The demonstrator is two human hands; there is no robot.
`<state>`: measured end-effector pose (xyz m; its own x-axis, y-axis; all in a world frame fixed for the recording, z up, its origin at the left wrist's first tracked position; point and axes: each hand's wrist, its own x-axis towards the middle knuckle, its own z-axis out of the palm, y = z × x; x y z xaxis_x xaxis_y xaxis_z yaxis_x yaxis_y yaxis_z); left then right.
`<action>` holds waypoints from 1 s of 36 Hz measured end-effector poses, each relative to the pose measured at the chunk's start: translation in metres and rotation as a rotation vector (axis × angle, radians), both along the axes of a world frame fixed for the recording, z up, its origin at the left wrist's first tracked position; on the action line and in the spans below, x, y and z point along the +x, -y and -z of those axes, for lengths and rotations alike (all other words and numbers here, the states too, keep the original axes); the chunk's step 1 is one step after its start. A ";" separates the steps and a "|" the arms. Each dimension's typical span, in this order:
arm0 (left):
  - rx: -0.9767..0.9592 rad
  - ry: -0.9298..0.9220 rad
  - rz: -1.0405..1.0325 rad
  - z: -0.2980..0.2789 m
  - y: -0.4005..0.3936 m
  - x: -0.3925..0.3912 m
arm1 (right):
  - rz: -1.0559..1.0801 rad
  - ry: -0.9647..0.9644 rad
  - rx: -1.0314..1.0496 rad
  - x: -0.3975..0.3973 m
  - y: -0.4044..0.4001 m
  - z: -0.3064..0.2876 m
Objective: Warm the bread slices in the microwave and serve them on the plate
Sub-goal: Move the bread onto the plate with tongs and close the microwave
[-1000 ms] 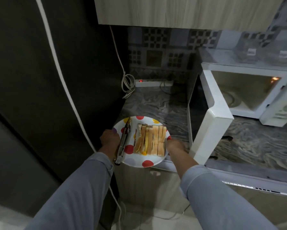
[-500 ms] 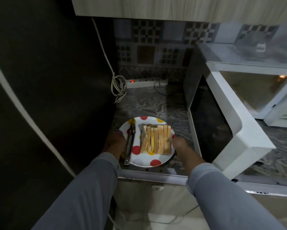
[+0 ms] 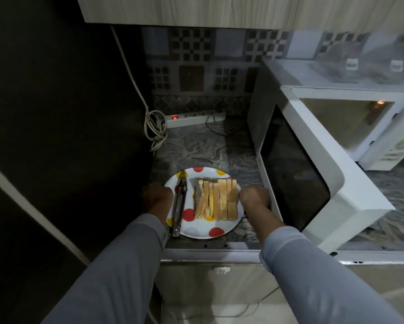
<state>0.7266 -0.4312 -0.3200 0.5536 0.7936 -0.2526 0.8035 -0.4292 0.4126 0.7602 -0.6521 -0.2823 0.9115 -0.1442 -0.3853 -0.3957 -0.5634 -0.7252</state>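
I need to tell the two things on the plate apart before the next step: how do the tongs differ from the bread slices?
The tongs are thin, shiny metal; the bread slices are pale tan and matte. The tongs are a single piece along the plate's left side, overhanging its near rim; the bread slices form a packed row at the centre. Both lie on the plate, lengthwise front to back.

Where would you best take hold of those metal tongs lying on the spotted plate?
Probably by the near handle end of the tongs, which juts over the plate's rim toward the person. Come from the left, since the bread slices crowd its right side.
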 end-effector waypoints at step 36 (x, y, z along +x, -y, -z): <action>0.332 0.761 1.193 -0.155 0.256 0.112 | 0.343 0.827 -0.875 -0.017 0.119 -0.106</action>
